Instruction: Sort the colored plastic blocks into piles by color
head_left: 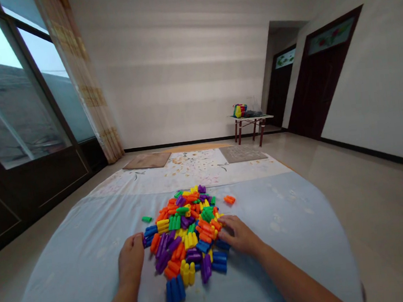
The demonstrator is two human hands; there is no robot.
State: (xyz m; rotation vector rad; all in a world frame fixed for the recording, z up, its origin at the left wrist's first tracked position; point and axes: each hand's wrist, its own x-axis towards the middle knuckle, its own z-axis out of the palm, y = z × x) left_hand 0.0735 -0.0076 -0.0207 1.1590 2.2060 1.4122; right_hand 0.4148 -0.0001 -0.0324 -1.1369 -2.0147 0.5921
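Observation:
A heap of plastic toy building blocks [190, 240], made of joined tubes in orange, yellow, green, blue and purple, lies on the light blue tablecloth [101, 257]. At its left edge, my left hand [131, 255] is closed, with a purple block [144, 241] showing at the fingertips; the fingers partly hide it. My right hand [242, 234] reaches over the heap's right edge, thumb and fingers apart beside an orange block [216, 225]. Closest to me lies a blue block [175, 292].
A green block [146, 219] and an orange block [229, 200] lie apart from the heap. Beyond are a brown mat [147, 161] and a grey mat [242, 153]. A small table [268, 116] with a colourful bag [240, 110] stands by the wall; glass doors [20, 103] are left.

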